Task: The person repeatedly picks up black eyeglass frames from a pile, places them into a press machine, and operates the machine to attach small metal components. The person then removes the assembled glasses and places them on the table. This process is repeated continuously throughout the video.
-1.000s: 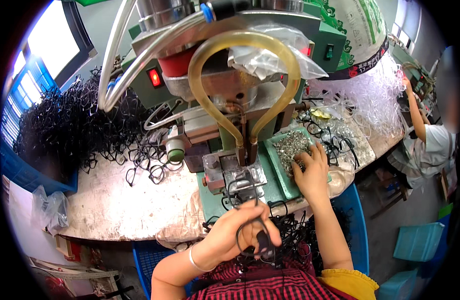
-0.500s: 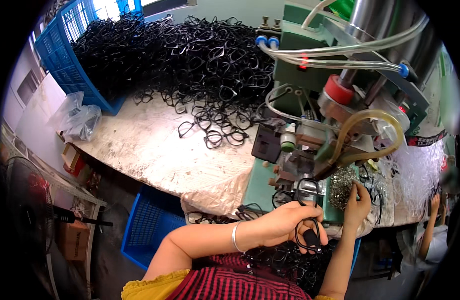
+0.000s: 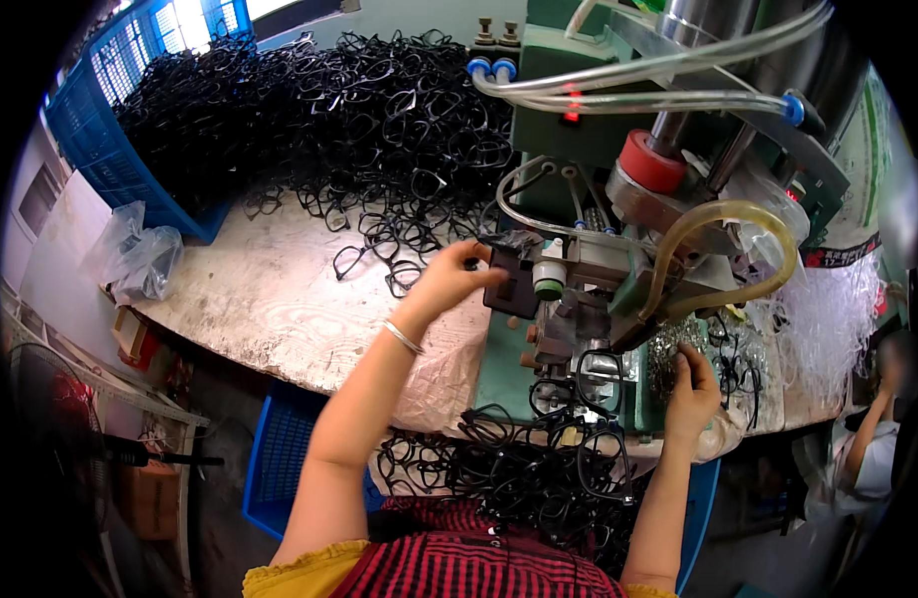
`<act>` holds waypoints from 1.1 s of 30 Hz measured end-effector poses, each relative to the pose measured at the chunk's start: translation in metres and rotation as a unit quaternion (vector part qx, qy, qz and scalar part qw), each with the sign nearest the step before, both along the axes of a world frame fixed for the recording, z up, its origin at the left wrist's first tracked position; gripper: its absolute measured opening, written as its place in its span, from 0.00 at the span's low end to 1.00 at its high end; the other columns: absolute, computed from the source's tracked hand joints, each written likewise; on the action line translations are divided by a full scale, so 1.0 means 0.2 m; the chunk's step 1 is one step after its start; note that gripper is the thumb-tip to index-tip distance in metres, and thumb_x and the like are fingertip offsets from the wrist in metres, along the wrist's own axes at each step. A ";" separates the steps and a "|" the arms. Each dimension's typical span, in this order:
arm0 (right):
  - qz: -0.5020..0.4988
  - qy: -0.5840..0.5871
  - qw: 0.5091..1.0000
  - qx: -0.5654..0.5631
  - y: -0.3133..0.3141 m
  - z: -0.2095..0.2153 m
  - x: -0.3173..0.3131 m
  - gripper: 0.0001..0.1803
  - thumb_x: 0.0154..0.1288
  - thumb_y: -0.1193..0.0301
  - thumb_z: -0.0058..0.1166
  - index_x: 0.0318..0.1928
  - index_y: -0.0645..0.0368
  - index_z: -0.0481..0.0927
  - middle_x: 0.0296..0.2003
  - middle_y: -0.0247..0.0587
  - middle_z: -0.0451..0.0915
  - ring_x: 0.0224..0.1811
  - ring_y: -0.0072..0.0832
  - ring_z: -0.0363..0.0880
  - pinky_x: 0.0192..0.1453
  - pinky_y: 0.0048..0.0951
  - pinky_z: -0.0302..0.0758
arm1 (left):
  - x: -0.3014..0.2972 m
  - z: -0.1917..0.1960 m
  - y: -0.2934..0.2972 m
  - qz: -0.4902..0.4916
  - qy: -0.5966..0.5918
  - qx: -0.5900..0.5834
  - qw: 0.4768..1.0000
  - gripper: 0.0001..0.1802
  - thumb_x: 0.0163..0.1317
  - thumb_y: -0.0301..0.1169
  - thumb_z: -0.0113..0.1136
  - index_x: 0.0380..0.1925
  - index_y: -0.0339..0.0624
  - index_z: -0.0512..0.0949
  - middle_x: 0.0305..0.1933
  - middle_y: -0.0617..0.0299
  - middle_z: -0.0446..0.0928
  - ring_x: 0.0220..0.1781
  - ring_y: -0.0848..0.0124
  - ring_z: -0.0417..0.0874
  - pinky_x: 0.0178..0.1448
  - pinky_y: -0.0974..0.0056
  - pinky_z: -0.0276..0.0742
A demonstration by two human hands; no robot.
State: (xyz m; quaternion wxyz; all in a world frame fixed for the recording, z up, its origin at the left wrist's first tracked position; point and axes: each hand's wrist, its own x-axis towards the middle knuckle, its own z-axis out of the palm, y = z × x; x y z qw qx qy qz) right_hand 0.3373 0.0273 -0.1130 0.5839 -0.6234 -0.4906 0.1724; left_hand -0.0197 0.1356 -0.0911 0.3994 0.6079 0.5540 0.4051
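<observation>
A black eyeglass frame hangs at the machine's metal fixture, and no hand touches it. My left hand reaches across the table beside the black box on the machine. Its thumb and fingertips are apart, and it partly covers a pair of frames lying there, whose one rim shows beside the wrist. At the heap of small metal parts, my right hand has thumb and finger pinched together. Whatever is between them is too small to make out.
A big pile of black frames spills from a tipped blue crate. More frames lie in front of my body. The green press with clear hoses stands at the right. A fan is at the left; another person sits far right.
My left hand has let go of the eyeglass frame and moved away to the far left, beside the black box. The frame stays at the fixture. My right hand remains at the metal parts.
</observation>
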 end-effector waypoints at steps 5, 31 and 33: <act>0.002 -0.024 1.000 -0.001 -0.05 0.01 0.04 0.07 0.66 0.77 0.58 0.43 0.65 0.84 0.37 0.37 0.84 0.39 0.20 0.80 0.47 0.22 0.74 | -0.25 0.06 0.07 -0.027 0.167 0.089 0.981 0.17 0.52 0.38 0.72 0.38 0.40 0.83 0.44 0.54 0.82 0.49 0.61 0.81 0.54 0.59 0.76; 0.195 0.203 0.956 0.078 -0.06 0.35 -0.39 0.27 0.57 0.83 0.61 0.57 0.67 0.67 0.35 0.36 0.80 0.43 0.20 0.76 0.54 0.22 0.70 | 0.19 0.33 -0.55 -0.022 -0.387 0.256 0.886 0.16 0.78 0.42 0.34 0.36 0.43 0.65 0.30 0.49 0.78 0.26 0.65 0.80 0.30 0.64 0.79; 0.232 0.247 0.938 0.071 -0.07 0.41 -0.44 0.29 0.57 0.83 0.61 0.59 0.67 0.66 0.36 0.37 0.81 0.43 0.20 0.76 0.55 0.22 0.70 | 0.34 0.61 -0.69 -0.075 -0.312 0.329 0.888 0.15 0.77 0.40 0.29 0.35 0.43 0.60 0.29 0.44 0.75 0.26 0.61 0.81 0.38 0.61 0.84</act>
